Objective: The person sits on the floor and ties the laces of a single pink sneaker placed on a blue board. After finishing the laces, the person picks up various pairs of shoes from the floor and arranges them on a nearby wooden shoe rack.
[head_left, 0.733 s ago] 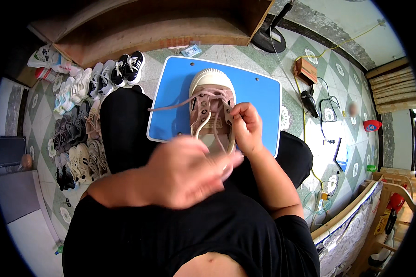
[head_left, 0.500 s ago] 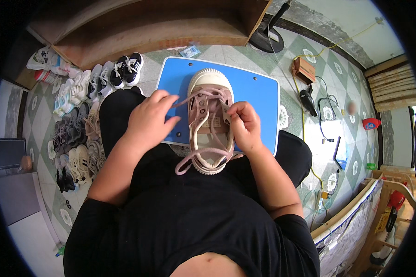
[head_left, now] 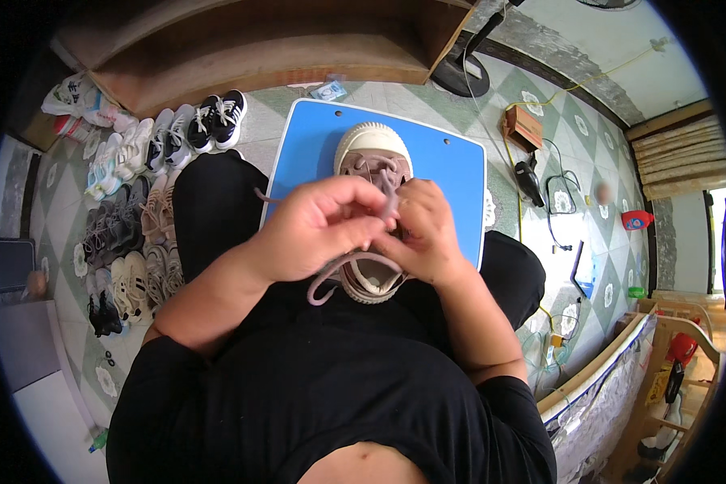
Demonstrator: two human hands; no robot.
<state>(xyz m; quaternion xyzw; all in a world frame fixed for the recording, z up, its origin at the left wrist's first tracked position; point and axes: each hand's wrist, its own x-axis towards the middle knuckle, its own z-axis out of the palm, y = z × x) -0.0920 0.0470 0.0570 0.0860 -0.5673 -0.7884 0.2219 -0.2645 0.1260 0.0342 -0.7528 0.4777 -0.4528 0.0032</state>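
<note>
A dusty-pink sneaker (head_left: 373, 140) with a cream toe cap and sole lies on a blue board-like tabletop (head_left: 310, 149), toe away from me. My left hand (head_left: 319, 226) is closed, thumb and forefinger pinching the pink shoelace (head_left: 389, 192) over the eyelets. One lace end pokes out past that hand's left side. Curled over the shoe's right eyelet flap is my right hand (head_left: 425, 230), its fingers closed and its thumb close to the left one. My hands hide most of the shoe's middle. At the heel end, a loose lace loop (head_left: 321, 292) hangs over the opening.
Rows of shoes (head_left: 145, 153) stand on the tiled floor to the left. Beyond the tabletop is a wooden cabinet (head_left: 274, 77). A small brown box (head_left: 524, 127), a black hair dryer (head_left: 529, 179) and cables lie on the right. A wooden-framed bed (head_left: 601, 363) stands at the lower right.
My left hand has moved right from beside the shoe to over its eyelets, closing on the lace. My right hand stays at the right flap, and both hands now meet.
</note>
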